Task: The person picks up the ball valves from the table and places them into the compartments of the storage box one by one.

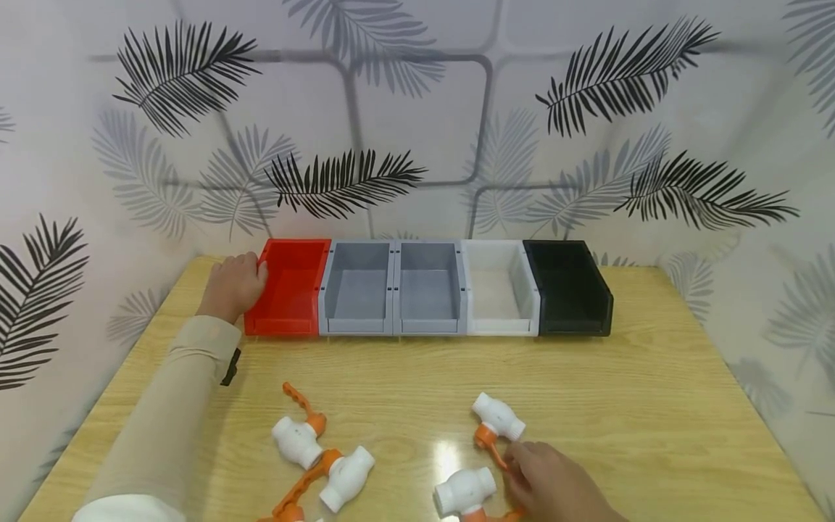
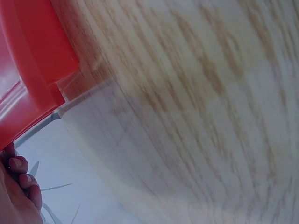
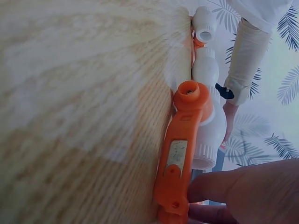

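At the far left of the bin row, my left hand (image 1: 236, 285) grips the side rim of the red bin (image 1: 287, 328). Its curled fingers (image 2: 18, 164) show below the red edge in the left wrist view. Near the table's front, my right hand (image 1: 554, 482) pinches the orange lever of a white plastic ball valve (image 1: 499, 417); its fingertips partly cover the lever's end. Just left of that hand lies a second ball valve (image 1: 464, 493), its orange lever (image 3: 180, 154) large in the right wrist view and close to my fingers.
More ball valves (image 1: 349, 478) with orange levers lie at the front left, one cut off by the frame edge. Beside the red bin stand two grey bins (image 1: 357, 326), a white bin (image 1: 501, 326) and a black bin (image 1: 574, 326). A leaf-patterned curtain hangs behind the wooden table (image 1: 652, 391).
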The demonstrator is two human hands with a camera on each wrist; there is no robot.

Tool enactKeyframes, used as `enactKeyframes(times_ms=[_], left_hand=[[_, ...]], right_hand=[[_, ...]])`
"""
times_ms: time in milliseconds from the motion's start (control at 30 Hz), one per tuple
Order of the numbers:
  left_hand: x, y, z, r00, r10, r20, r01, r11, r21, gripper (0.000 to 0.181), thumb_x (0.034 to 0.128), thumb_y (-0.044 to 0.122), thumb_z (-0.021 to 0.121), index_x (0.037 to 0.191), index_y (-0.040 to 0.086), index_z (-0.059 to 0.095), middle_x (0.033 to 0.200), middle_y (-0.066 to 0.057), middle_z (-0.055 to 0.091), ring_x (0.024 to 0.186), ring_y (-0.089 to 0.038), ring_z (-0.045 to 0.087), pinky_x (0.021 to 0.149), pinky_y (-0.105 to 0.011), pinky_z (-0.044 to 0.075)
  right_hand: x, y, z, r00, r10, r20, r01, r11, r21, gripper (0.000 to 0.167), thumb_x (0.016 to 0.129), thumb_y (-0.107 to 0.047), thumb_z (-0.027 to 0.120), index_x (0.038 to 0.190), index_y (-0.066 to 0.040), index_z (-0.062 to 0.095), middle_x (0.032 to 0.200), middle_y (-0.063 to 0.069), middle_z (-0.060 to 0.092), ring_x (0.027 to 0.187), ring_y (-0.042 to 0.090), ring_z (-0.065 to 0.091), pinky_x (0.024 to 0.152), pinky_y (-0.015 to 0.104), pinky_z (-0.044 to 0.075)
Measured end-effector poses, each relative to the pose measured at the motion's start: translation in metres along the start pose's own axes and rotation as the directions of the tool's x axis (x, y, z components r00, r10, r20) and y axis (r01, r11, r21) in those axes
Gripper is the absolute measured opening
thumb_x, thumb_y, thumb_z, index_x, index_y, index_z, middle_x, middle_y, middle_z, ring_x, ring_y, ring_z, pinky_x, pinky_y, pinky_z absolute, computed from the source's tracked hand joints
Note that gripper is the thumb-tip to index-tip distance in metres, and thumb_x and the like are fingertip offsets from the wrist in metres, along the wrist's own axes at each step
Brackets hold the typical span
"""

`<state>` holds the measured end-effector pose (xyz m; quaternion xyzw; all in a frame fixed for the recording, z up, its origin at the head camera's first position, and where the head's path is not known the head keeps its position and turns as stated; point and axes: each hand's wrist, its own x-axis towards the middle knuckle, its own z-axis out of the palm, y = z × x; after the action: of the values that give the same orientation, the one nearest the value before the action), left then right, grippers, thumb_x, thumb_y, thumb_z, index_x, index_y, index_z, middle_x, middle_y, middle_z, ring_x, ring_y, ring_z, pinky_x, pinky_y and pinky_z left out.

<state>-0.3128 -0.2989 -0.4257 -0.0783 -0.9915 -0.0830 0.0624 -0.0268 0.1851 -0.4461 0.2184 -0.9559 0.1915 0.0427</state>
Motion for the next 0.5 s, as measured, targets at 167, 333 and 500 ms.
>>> enactKeyframes(times_ms=[167,333,500], left_hand=[[0.0,0.001,-0.0015,1.0,-0.003,-0.003,0.003,1.0,-0.001,0.038,0.0986,0.029,0.026,0.084,0.0,0.045,0.071,-0.013,0.047,0.07,-0.035,0.047,0.064,-0.045,0.033],[0.0003,0.0014,-0.0018,1.0,-0.022,0.01,0.022,1.0,-0.002,0.036,0.0985,0.029,0.028,0.086,0.0,0.045,0.072,-0.014,0.048,0.071,-0.035,0.047,0.065,-0.045,0.034],[0.0002,0.0018,-0.0023,0.999,-0.026,0.023,0.026,1.0,-0.006,0.037,0.0985,0.03,0.027,0.087,0.0,0.045,0.073,-0.014,0.048,0.072,-0.035,0.047,0.066,-0.045,0.033]], right_hand=[[0.0002,0.0008,0.0028,0.998,-0.02,-0.058,0.018,0.999,-0.035,0.017,0.069,-0.008,0.071,0.08,-0.016,0.059,0.072,-0.013,0.046,0.062,0.004,0.042,0.054,0.023,0.04],[0.0014,0.0029,0.0054,0.995,-0.033,-0.098,0.029,0.999,-0.034,0.018,0.069,-0.007,0.071,0.077,-0.017,0.058,0.072,-0.014,0.045,0.063,0.003,0.043,0.054,0.022,0.04],[0.0024,0.0053,0.0064,0.989,-0.067,-0.129,0.061,0.997,-0.051,0.02,0.068,-0.006,0.072,0.074,-0.018,0.057,0.071,-0.014,0.044,0.061,0.003,0.041,0.053,0.021,0.039]])
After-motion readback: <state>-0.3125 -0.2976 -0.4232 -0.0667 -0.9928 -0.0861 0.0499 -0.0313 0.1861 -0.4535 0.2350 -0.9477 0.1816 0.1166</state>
